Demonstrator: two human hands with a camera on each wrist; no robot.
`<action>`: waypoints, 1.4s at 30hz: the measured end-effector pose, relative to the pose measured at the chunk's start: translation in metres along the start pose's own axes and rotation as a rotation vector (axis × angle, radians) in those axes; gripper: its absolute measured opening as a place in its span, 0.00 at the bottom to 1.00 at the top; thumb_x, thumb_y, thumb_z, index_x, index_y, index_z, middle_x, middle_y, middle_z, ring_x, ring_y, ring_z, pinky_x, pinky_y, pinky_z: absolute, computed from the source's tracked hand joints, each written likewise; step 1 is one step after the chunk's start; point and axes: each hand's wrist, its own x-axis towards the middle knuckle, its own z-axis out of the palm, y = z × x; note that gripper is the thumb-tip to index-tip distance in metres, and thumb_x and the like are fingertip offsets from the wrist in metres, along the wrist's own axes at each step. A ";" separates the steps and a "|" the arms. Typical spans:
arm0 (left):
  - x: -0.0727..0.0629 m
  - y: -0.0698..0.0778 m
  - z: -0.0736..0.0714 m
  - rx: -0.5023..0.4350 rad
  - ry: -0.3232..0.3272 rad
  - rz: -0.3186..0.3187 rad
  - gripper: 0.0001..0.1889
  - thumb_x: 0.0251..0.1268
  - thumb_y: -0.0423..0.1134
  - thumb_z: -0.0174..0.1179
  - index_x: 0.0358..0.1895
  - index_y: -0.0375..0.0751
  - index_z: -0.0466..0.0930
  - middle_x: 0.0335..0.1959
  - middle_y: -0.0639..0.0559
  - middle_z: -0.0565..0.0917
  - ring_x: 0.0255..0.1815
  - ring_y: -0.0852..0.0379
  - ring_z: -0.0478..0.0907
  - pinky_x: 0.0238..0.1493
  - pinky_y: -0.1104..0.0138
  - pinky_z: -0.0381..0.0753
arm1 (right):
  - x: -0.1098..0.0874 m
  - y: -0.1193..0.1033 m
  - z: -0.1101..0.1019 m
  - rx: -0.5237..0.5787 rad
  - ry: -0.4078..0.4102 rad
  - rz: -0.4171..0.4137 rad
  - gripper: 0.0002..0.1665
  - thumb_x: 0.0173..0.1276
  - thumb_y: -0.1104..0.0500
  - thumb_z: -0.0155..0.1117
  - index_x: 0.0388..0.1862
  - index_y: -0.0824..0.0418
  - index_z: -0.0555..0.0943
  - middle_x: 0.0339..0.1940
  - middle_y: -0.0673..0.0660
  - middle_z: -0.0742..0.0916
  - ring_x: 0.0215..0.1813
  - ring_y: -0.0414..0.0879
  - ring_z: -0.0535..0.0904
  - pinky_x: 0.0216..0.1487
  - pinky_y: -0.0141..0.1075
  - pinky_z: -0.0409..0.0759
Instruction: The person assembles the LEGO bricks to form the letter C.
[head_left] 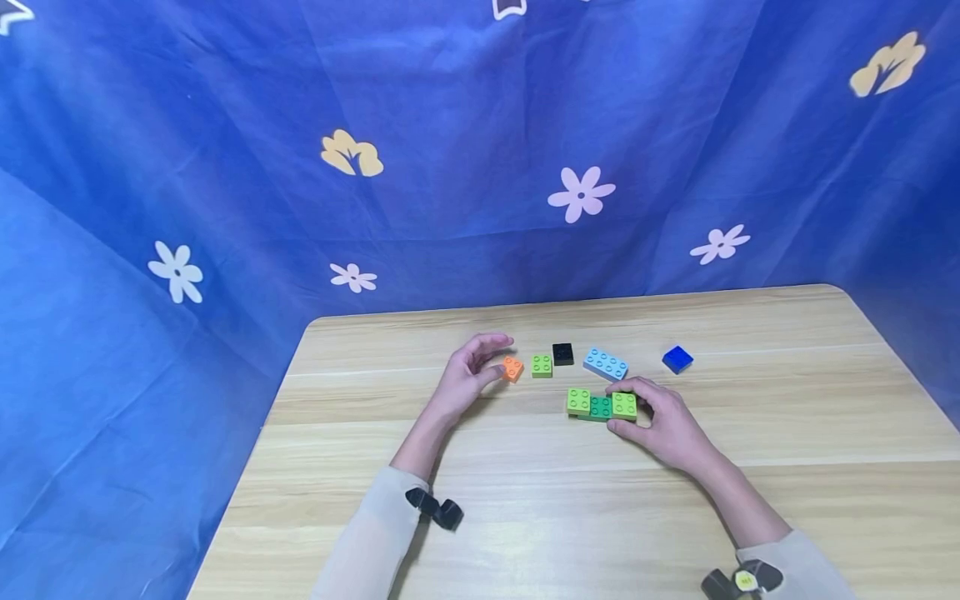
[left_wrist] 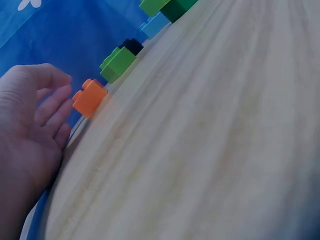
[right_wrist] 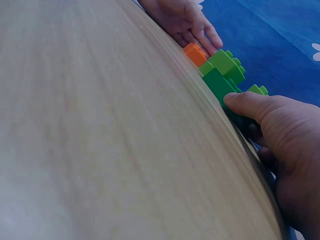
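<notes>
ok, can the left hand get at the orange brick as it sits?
Looks like yes. The left hand is open right beside the orange brick, with nothing visible between them. The nearest loose lime brick sits on the far side, with a gap, so probably no obstruction.

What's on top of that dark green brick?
On the dark green brick sit a left lime brick and a right lime brick, its middle showing between them. Whatever part of its top lies beneath those two is covered.
</notes>
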 end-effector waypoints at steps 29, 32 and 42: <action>-0.005 0.002 0.006 0.185 -0.064 -0.001 0.20 0.62 0.25 0.73 0.57 0.38 0.85 0.55 0.44 0.86 0.53 0.50 0.84 0.57 0.65 0.86 | 0.000 0.002 0.000 -0.013 -0.009 0.008 0.29 0.62 0.56 0.83 0.61 0.49 0.84 0.57 0.48 0.88 0.62 0.51 0.83 0.62 0.42 0.81; -0.005 0.002 0.006 0.145 -0.064 0.032 0.20 0.62 0.23 0.73 0.58 0.35 0.84 0.55 0.40 0.85 0.49 0.50 0.85 0.53 0.65 0.87 | 0.000 0.002 0.000 -0.013 -0.007 0.006 0.29 0.62 0.56 0.83 0.62 0.50 0.84 0.57 0.48 0.88 0.61 0.51 0.83 0.61 0.43 0.81; -0.008 0.004 0.013 -0.019 -0.071 -0.003 0.23 0.62 0.20 0.71 0.61 0.30 0.80 0.53 0.35 0.87 0.48 0.52 0.89 0.54 0.61 0.89 | 0.001 0.001 -0.001 -0.007 -0.011 0.003 0.29 0.62 0.57 0.83 0.62 0.50 0.83 0.57 0.49 0.88 0.59 0.49 0.83 0.58 0.39 0.83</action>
